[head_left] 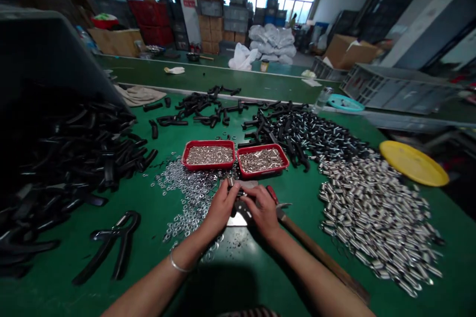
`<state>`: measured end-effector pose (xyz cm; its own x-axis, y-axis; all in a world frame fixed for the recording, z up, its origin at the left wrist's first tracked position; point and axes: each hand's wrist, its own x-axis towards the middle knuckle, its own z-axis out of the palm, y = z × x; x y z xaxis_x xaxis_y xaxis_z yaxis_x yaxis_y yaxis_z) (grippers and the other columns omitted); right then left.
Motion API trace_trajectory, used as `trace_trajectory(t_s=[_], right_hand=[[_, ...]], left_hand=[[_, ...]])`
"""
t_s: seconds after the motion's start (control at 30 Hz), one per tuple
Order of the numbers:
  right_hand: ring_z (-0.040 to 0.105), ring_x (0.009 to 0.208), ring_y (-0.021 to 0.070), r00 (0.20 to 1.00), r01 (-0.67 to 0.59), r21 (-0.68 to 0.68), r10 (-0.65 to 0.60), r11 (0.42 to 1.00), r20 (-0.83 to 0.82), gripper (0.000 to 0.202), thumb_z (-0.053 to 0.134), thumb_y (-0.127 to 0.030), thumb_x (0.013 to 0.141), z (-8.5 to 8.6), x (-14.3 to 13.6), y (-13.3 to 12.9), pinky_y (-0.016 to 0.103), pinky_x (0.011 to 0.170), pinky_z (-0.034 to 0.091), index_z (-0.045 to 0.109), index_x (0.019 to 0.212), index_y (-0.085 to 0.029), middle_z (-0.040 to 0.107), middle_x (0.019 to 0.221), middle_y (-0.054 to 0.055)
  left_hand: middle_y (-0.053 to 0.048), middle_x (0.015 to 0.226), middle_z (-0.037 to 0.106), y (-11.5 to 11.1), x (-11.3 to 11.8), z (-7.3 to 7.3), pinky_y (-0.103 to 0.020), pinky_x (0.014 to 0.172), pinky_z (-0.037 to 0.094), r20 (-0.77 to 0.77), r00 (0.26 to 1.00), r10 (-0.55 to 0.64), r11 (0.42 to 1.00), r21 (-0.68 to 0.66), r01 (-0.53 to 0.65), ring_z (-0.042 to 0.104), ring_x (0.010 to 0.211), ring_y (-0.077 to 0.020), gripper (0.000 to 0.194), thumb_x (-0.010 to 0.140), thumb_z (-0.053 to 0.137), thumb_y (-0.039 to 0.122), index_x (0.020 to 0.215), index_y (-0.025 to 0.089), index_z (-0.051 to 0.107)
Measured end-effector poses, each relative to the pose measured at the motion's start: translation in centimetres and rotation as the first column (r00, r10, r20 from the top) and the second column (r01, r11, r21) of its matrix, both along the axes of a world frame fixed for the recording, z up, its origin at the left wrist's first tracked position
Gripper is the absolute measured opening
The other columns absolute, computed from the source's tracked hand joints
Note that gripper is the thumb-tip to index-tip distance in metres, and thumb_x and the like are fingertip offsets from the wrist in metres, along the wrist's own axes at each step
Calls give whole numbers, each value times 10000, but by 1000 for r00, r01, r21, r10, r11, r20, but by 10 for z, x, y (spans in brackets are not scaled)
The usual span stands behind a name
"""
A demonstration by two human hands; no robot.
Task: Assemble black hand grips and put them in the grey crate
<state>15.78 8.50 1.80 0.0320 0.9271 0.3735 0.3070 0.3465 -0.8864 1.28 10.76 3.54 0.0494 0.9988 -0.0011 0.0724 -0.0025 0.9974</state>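
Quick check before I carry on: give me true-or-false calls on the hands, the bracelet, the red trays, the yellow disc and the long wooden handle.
1. The fingers of the left hand and right hand meet around small parts. True.
2. The bracelet is on the right wrist. False: it is on the left wrist.
3. The left red tray and right red tray lie beyond the hands. True.
4. The yellow disc lies inside a red tray. False: it is at the far right, beside the silver pieces.
5. The wooden handle lies to the right of the right forearm. True.
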Motion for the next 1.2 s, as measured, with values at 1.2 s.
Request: trace_trajectory(t_s=[1.2], right_hand=[[663,988,210,993,-23,-60,30,998,116,197,569,-291,954,22,19,-15,374,888,542,553,1144,-241,670,1070,63]], left_hand=[[-16,818,633,-7,27,0,-247,705,474,695,706,135,936,-324,140,600,744,-132,336,783,777,416,900,141,625]])
